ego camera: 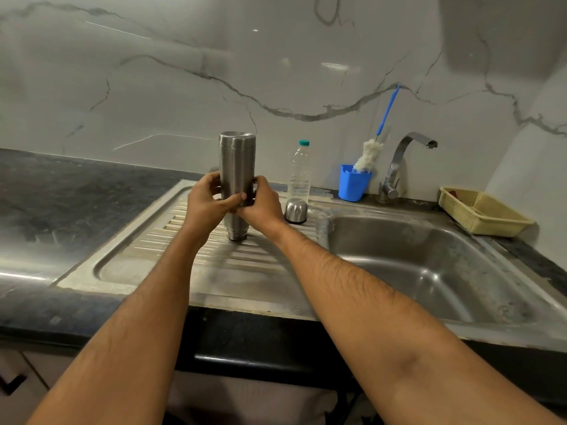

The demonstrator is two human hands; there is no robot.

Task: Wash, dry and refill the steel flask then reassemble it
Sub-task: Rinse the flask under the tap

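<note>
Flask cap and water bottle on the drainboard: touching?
Cannot tell. In the head view the cap sits directly in front of the bottle and overlaps its base, so no contact or gap shows.

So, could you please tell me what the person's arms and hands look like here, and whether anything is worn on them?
Both forearms are bare up to the frame's lower edge, with no sleeve visible. Fine hair shows along them. The left hand and right hand wear no gloves, and no watch, bracelet or ring is visible on either.
</note>
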